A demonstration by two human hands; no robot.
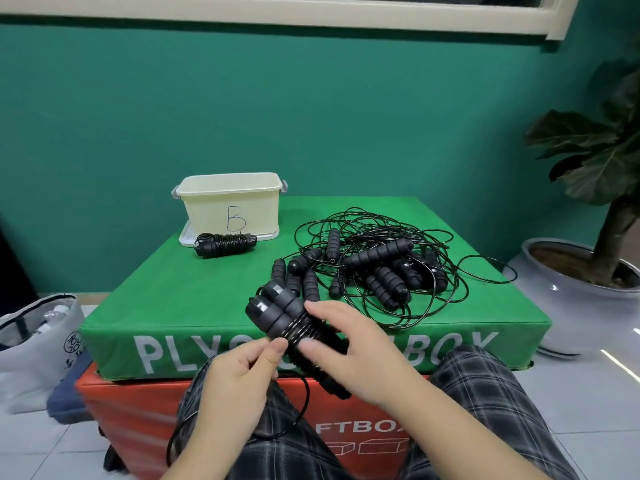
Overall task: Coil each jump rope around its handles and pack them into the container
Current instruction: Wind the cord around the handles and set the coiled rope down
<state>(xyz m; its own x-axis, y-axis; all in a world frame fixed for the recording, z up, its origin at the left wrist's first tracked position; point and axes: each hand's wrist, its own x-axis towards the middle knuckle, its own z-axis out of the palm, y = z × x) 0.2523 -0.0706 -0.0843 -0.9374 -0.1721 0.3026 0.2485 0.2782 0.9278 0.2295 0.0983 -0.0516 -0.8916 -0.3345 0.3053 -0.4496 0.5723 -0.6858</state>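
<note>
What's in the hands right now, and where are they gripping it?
A jump rope: the right hand grips its paired handles at the middle, over the coils; the left hand pinches the loose cord beside them.

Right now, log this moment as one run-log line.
left hand: feeding cord | right hand: gripping paired handles | coiled rope: beside container, unpacked | tangled ropes: waiting

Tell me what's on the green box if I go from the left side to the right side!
On the green box, left to right: the wound-up jump rope in front of the cream container marked B, then the big tangled pile of jump ropes with black handles.
</note>
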